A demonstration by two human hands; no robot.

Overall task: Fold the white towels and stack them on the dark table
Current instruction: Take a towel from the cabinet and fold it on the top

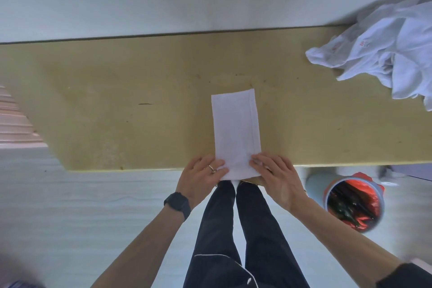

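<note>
A white towel (236,128) lies folded into a long narrow strip on the tan table (117,105), running from the near edge away from me. My left hand (201,177), with a ring and a black wristwatch, grips the strip's near left corner. My right hand (275,177) holds the near right corner, fingers pressed onto the cloth. The near end hangs slightly over the table edge. A crumpled pile of white towels (383,54) sits at the table's far right.
A bin with a red liner (353,203) stands on the floor at the right, below the table edge. My dark-trousered legs (233,229) are under my hands. A pale wall runs behind the table, and slatted steps (14,121) show at the left.
</note>
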